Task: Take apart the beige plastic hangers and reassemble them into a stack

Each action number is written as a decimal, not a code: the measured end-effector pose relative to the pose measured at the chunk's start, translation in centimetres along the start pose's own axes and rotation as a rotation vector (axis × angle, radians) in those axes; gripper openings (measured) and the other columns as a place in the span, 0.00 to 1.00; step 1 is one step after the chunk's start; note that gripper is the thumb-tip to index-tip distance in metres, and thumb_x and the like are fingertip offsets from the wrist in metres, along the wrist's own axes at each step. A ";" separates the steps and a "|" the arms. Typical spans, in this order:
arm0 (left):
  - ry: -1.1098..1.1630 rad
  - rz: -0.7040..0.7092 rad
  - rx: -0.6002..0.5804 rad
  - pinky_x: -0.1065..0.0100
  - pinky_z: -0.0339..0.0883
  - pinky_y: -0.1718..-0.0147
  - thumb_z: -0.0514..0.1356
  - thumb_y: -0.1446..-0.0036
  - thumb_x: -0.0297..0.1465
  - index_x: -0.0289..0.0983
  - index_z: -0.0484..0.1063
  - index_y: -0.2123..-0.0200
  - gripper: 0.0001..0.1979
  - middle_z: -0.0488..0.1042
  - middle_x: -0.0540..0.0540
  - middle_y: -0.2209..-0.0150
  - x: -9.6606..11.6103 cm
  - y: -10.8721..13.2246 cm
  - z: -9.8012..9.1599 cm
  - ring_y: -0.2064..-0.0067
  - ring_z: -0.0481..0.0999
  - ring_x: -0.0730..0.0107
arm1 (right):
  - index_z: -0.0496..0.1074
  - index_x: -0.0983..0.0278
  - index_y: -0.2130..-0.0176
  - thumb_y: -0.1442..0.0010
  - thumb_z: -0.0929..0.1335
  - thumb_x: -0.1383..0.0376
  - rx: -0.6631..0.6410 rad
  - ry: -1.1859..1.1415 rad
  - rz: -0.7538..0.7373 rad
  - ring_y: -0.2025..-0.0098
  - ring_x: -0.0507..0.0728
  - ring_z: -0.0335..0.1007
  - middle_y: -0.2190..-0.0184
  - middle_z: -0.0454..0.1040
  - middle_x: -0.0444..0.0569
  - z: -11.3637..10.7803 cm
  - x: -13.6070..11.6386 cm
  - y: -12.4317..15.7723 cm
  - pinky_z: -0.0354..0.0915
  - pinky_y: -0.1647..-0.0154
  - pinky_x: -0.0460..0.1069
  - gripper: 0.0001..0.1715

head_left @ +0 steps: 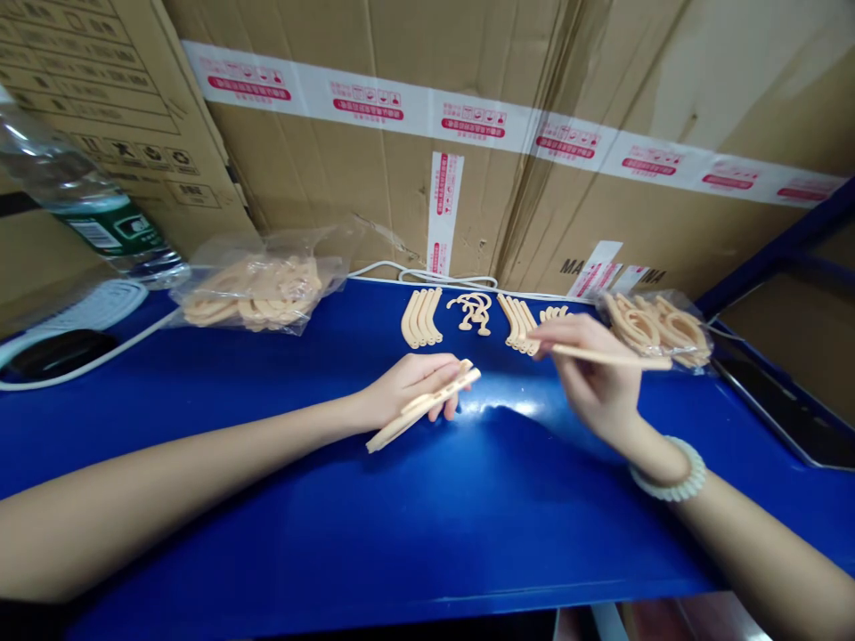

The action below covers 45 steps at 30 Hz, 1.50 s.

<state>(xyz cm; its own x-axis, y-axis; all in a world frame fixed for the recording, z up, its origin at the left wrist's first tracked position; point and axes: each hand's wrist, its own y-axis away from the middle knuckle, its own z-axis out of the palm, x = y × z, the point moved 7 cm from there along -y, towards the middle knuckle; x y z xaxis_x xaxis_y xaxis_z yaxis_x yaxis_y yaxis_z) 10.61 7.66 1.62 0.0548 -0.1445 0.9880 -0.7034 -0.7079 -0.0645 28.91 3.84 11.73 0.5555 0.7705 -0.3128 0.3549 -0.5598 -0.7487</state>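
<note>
My left hand [409, 385] is closed around a long beige plastic strip [427, 405] that slants down to the left over the blue table [374, 516]. My right hand [591, 374] pinches another beige plastic strip [618, 358] that points right, just in front of a row of curved beige pieces [519, 322]. Behind my left hand lie a second row of curved beige pieces [421, 317] and a small heap of beige hook-shaped parts [473, 312]. A pale bead bracelet [671, 481] sits on my right wrist.
A clear bag of beige parts [257, 289] lies at the back left, another bag of beige parts [658, 328] at the back right. A water bottle [80, 200], a black mouse [53, 352] and a white cable [86, 361] are at the left. Cardboard boxes [468, 133] wall the back. A dark tablet [781, 405] lies at the right.
</note>
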 end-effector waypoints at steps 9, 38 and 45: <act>0.424 -0.063 0.028 0.69 0.68 0.77 0.63 0.38 0.44 0.34 0.68 0.59 0.18 0.82 0.38 0.65 -0.6 -0.5 -0.4 0.73 0.79 0.66 | 0.72 0.69 0.45 0.40 0.66 0.66 -0.287 0.483 0.500 0.67 0.62 0.75 0.69 0.79 0.53 -5.9 13.4 0.7 0.69 0.66 0.53 0.23; 0.460 -0.008 0.200 0.66 0.72 0.62 0.61 0.37 0.48 0.32 0.76 0.52 0.25 0.80 0.39 0.63 -1.0 -1.0 -2.4 0.64 0.79 0.63 | 0.75 0.66 0.49 0.25 0.58 0.72 -0.510 0.246 -0.524 0.43 0.60 0.69 0.51 0.78 0.52 7.3 -6.8 4.5 0.65 0.41 0.58 0.18; 0.053 0.024 0.101 0.68 0.71 0.65 0.66 0.42 0.38 0.32 0.75 0.61 0.14 0.78 0.45 0.67 0.0 -0.4 -0.7 0.66 0.77 0.66 | 0.75 0.67 0.56 0.27 0.61 0.72 -0.462 0.291 -0.476 0.49 0.60 0.70 0.57 0.78 0.52 7.1 -5.8 4.1 0.63 0.42 0.59 0.14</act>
<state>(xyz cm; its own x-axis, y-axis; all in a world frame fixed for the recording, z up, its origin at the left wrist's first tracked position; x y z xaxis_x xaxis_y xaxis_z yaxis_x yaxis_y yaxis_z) 10.44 8.44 1.73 -0.0007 -0.1271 0.9919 -0.6290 -0.7710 -0.0992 21.85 -0.75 6.33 0.4167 0.8863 0.2020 0.8538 -0.3053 -0.4217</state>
